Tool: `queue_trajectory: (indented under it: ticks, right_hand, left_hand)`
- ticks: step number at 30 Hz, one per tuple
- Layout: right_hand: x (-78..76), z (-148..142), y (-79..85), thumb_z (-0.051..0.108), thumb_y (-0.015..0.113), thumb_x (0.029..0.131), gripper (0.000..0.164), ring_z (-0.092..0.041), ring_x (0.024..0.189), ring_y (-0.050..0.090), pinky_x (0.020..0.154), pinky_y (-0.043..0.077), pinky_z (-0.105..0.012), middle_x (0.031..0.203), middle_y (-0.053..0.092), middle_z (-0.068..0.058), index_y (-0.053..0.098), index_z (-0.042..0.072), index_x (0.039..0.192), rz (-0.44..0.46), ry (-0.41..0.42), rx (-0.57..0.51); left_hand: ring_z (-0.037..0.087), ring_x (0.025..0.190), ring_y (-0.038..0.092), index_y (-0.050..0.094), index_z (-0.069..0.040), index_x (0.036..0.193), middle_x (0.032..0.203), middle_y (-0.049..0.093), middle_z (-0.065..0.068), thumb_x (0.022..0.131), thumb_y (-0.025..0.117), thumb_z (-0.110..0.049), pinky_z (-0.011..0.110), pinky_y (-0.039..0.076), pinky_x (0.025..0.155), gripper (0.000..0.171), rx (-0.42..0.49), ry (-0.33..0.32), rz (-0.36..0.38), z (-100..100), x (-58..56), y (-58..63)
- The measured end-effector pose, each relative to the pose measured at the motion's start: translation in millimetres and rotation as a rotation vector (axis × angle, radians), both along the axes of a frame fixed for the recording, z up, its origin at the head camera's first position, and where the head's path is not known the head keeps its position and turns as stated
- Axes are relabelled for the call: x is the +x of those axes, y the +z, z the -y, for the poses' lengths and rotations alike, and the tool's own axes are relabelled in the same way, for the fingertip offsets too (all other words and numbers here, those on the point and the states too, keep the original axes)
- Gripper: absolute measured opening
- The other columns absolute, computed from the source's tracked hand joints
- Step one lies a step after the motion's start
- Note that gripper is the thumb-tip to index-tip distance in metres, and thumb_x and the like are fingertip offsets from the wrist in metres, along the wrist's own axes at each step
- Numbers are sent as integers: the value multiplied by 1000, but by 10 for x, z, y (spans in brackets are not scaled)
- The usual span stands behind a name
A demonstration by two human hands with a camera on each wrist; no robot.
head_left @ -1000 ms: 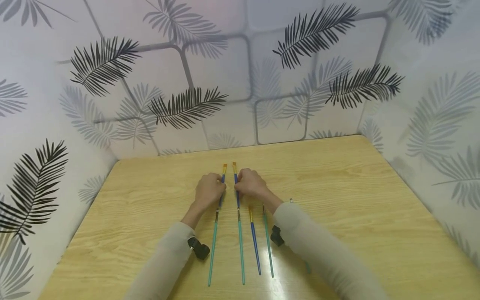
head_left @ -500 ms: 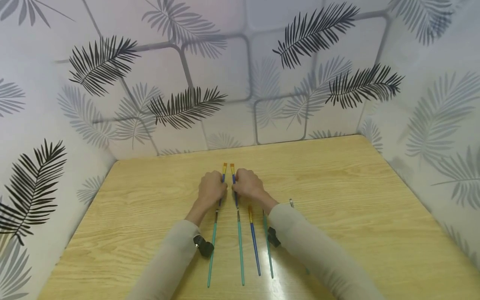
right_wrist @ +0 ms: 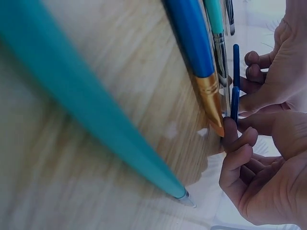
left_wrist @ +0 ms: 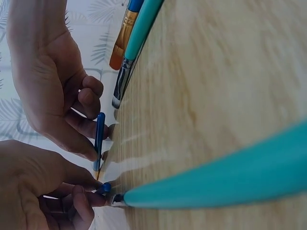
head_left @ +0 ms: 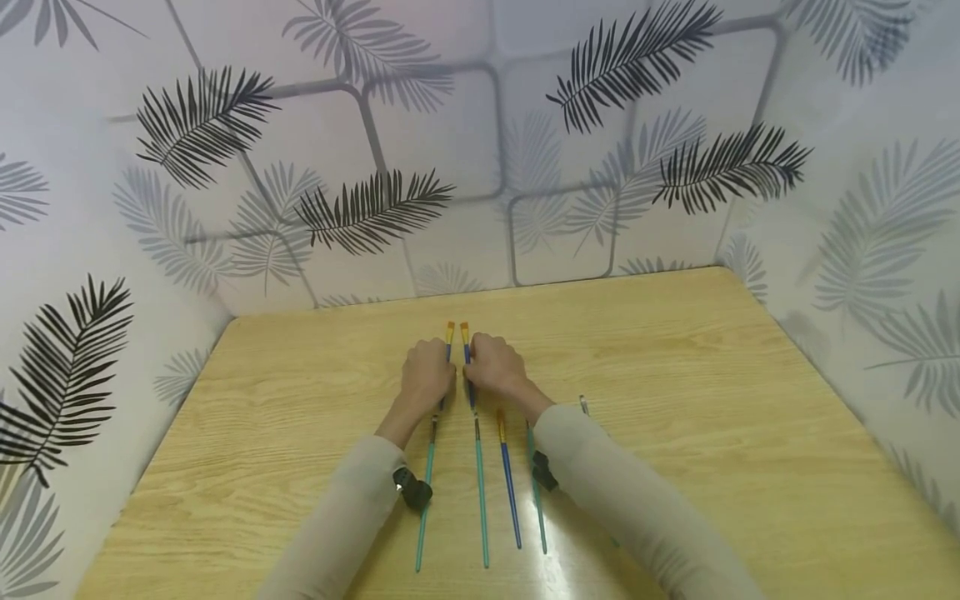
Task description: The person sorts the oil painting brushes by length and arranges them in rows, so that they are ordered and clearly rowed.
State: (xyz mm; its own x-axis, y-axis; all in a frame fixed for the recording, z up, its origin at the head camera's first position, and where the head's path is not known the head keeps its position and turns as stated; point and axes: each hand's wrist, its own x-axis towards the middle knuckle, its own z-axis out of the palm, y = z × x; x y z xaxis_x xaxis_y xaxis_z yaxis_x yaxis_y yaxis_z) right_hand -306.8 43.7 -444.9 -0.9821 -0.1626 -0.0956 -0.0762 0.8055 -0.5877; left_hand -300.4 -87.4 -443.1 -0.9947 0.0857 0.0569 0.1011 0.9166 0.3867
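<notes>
Near the far middle of the table, my left hand (head_left: 427, 373) pinches a blue-handled paintbrush (head_left: 450, 332) between thumb and fingers. Close beside it, my right hand (head_left: 497, 365) pinches a second blue paintbrush (head_left: 465, 335). Both orange bristle tips point toward the back wall, almost side by side with a narrow gap. A teal paintbrush (head_left: 429, 467) lies behind the left brush's handle end, bristles toward it. Another teal paintbrush (head_left: 482, 500) lies likewise in line with the right one. In the right wrist view, both blue handles show between the fingers (right_wrist: 230, 127).
Right of these lie a third blue paintbrush (head_left: 511, 492) and a teal paintbrush (head_left: 538, 517). One more brush (head_left: 583, 405) is mostly hidden under the right sleeve (head_left: 637, 500). A leaf-patterned wall (head_left: 450, 150) borders the wooden table (head_left: 675, 333).
My right hand has shifted its blue paintbrush slightly left, bringing the two bristle tips closer together. The left forearm has moved a little to the right. The lying brushes stay put.
</notes>
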Motion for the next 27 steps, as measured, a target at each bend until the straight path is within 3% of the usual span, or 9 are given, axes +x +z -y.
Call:
queue_trajectory:
  ticks: [14,21,27]
  right_hand:
    - [3,-24,6,11,62,90,10,-13,56,48,46,35,-24,74,56,-2,56,9,97,-1,0,19]
    - [22,-24,-3,16,64,93,24,-13,60,53,50,39,-24,81,61,-3,59,7,114,2,-1,28]
    - [26,-11,-29,21,63,96,32,-10,52,50,44,36,-22,75,62,-3,59,3,123,15,5,11]
  left_hand:
    - [7,38,33,35,-13,52,46,36,-3,89,58,3,17,26,34,46,47,-20,-18,37,13,20]
    - [7,38,34,37,-12,52,45,37,-3,89,61,-1,17,27,34,46,84,-24,-1,65,30,15]
    - [7,40,36,38,-12,54,47,40,-2,90,64,-4,17,27,36,45,77,-41,-10,106,51,-4]
